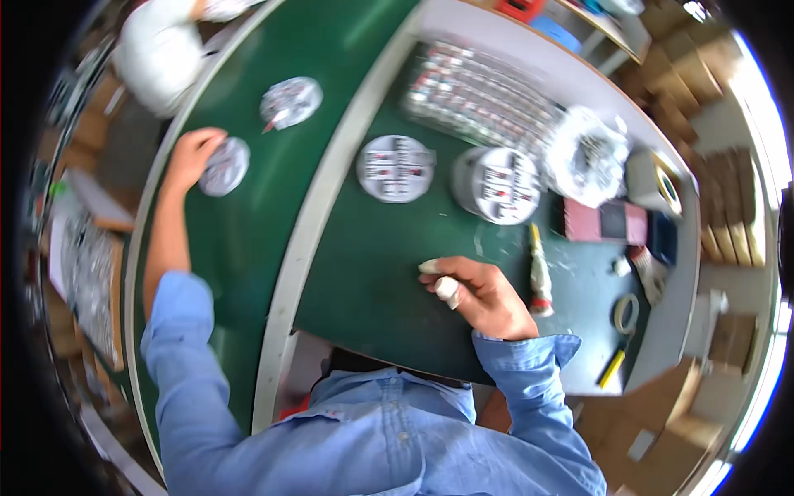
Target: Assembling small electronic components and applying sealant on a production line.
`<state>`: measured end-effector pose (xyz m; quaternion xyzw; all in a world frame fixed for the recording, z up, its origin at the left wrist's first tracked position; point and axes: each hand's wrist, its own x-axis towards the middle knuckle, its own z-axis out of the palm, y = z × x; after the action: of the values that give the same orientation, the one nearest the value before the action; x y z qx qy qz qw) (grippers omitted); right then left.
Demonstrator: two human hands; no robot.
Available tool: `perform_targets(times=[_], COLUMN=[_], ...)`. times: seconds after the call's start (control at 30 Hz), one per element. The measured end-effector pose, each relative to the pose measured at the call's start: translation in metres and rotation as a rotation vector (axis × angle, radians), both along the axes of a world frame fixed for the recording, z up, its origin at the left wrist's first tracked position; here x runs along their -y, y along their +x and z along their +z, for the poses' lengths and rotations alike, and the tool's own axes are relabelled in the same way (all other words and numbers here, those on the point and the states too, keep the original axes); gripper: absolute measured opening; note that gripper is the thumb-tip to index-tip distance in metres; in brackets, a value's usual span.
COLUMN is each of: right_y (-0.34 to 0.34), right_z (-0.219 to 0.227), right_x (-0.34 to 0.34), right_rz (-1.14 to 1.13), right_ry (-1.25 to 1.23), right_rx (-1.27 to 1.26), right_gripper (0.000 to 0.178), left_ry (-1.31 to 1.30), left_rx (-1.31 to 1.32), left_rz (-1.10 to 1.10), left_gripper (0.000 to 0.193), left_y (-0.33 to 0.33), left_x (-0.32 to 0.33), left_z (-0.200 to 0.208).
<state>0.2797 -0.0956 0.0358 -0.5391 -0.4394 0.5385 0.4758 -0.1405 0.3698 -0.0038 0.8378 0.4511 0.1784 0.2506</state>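
On the green strip at the left, my left hand (195, 157) has its fingers closed at the upper left edge of a round printed white disc (227, 168). A second such disc (291, 102), with small reddish bits on it, lies farther up the strip. My right hand (488, 299) hovers over the green table with white covers on thumb and forefinger. Those two fingertips are apart and nothing shows between them. Beyond it are a third printed disc (395, 169) and a stack of printed discs (501, 187).
A clear tray of small parts (480, 93) sits at the back, beside a clear plastic bag (585, 157). Rightward are a pink box (604, 221), a tape roll (662, 183), a wrapped brush-like tool (539, 273) and a yellow-handled cutter (612, 369). A pale rail (331, 178) divides strip and table.
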Motion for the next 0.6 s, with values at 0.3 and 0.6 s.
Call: perform_targets(times=[0.3,0.6], right_y=[0.248,0.326], right_z=[0.044,-0.052], right_x=[-0.037,-0.1], right_rz=[-0.617,-0.529], right_ry=[-0.092,-0.185], right_rx=[0.91,1.466], right_gripper=[0.029,0.025], left_ry=[0.302,0.261], left_rx=[0.07,0.248], left_rz=[0.083,-0.042], left_gripper=[0.015,0.019], left_y=[0.084,0.153], left_x=[0.194,0.346], left_z=[0.062,0.042])
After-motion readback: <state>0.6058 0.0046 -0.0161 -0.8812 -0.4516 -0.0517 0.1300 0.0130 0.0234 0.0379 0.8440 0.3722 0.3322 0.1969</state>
